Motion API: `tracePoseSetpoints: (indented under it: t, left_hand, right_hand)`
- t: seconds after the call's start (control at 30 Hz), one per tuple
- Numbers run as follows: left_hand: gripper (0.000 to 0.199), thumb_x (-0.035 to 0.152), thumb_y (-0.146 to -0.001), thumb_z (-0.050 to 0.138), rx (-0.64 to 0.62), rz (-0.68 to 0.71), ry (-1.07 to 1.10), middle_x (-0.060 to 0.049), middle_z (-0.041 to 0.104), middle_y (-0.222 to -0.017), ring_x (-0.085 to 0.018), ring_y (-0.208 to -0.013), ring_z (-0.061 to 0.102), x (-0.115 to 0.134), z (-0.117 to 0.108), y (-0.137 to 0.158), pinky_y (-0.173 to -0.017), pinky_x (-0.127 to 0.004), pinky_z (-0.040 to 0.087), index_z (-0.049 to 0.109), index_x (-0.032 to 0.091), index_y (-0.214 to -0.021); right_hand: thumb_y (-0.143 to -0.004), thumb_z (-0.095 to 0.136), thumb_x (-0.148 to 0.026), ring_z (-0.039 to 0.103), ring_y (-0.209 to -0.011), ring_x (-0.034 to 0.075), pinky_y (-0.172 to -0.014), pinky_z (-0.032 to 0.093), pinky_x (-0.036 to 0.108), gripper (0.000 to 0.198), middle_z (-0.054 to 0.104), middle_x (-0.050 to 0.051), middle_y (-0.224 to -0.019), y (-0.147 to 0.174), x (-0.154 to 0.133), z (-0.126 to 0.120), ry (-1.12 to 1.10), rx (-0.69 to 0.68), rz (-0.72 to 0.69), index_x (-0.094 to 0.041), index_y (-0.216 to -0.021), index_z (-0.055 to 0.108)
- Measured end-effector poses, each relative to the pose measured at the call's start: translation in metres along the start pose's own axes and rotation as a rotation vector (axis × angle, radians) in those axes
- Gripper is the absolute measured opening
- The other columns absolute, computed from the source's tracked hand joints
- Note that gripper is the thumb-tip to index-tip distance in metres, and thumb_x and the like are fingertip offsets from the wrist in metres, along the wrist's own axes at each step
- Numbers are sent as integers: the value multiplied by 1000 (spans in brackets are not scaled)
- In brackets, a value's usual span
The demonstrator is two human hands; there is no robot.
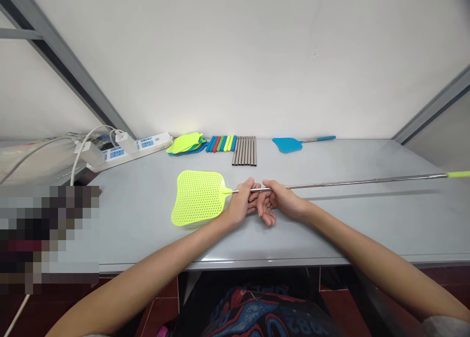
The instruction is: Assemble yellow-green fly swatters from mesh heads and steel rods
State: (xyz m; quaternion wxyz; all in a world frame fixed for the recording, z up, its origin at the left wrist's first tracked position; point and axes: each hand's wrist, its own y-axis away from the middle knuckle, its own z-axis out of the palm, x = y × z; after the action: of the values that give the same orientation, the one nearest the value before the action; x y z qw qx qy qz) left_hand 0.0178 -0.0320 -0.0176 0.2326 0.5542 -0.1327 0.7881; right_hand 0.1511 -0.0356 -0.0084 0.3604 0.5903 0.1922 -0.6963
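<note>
A yellow-green fly swatter point(200, 198) with a long telescopic metal rod lies across both my hands, just above the grey table. Its perforated head points left, and its yellow grip point(458, 174) runs off the right edge of view. My left hand point(243, 200) is closed around the rod close to the head. Right beside it, my right hand point(281, 200) pinches the rod between thumb and fingers, the other fingers curled below. The rod is extended to the right in several thin sections.
Along the wall lie a stack of swatter heads point(186, 143), several coloured grips point(221, 144), a row of metal tubes point(244, 151) and a blue fly swatter point(288, 145). A power strip point(147, 144) with cables sits at the left. The table's front edge point(257, 264) is near my body.
</note>
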Motion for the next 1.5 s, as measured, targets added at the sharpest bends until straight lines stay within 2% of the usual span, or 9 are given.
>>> tracePoseSetpoints:
  t: [0.3, 0.43, 0.53, 0.7, 0.83, 0.93, 1.03, 1.17, 1.5]
  left_hand:
    - [41, 43, -77, 31, 33, 18, -125, 5, 31, -33, -5, -28, 29, 1, -5, -8, -31, -18, 16, 32, 18, -46]
    - [41, 42, -79, 28, 29, 35, -188, 5, 32, -35, -5, -30, 28, 3, -8, -8, -33, -19, 19, 33, 17, -46]
    - [39, 43, -79, 31, 112, 85, -199, 6, 29, -37, -5, -31, 27, 5, -11, -8, -34, -19, 20, 33, 17, -49]
    - [42, 50, -76, 33, 217, 129, -40, 7, 25, -38, -5, -33, 24, 10, -11, -10, -34, -18, 20, 30, 18, -50]
    - [45, 58, -73, 29, 234, 170, 145, 6, 28, -41, -5, -32, 26, 14, -9, -10, -32, -18, 19, 33, 18, -52]
    - [44, 58, -74, 28, 332, 224, 229, 5, 34, -47, -4, -33, 27, 13, -9, -10, -31, -18, 20, 38, 18, -59]
    - [35, 51, -76, 34, 462, 333, 227, 6, 32, -48, -4, -34, 25, 12, -10, -10, -32, -17, 19, 42, 18, -65]
    - [27, 43, -78, 37, 507, 443, 144, 7, 24, -45, -5, -35, 21, 11, -9, -9, -33, -17, 18, 42, 19, -67]
    - [28, 40, -79, 33, 594, 367, 130, 7, 22, -46, -4, -35, 22, 14, -14, -12, -35, -16, 20, 45, 17, -68]
  right_hand:
    - [-81, 18, -39, 47, -35, 11, -39, 32, 23, 55, 55, 6, -44, -2, -3, 2, 106, 243, -11, -10, -54, 55]
    - [-82, 24, -39, 44, -35, 9, -41, 32, 22, 50, 44, 0, -38, -2, -3, 1, 131, 314, -61, -12, -52, 53]
    - [-80, 32, -42, 38, -33, 7, -41, 28, 21, 46, 31, -5, -34, -3, -4, 1, 146, 392, -100, -13, -47, 48]
    - [-76, 42, -42, 30, -34, 5, -41, 22, 21, 40, 33, -5, -36, -2, -10, -1, 188, 568, -173, -16, -46, 38]
    - [-75, 45, -43, 27, -36, 6, -41, 19, 23, 40, 30, -5, -38, -1, -12, -3, 198, 610, -216, -17, -46, 35]
    - [-74, 45, -44, 27, -37, 6, -41, 19, 23, 39, 30, -5, -40, -1, -12, -3, 173, 613, -216, -17, -47, 35]
    - [-74, 45, -45, 27, -38, 6, -42, 20, 23, 39, 29, -5, -41, -1, -11, -2, 143, 605, -190, -17, -48, 36]
    - [-75, 44, -45, 27, -38, 6, -42, 20, 23, 40, 29, -5, -41, -1, -11, 0, 119, 609, -181, -17, -48, 37]
    - [-76, 43, -38, 25, -37, 7, -39, 22, 24, 37, 22, -5, -38, 1, -11, -3, -17, 752, -440, -16, -46, 49]
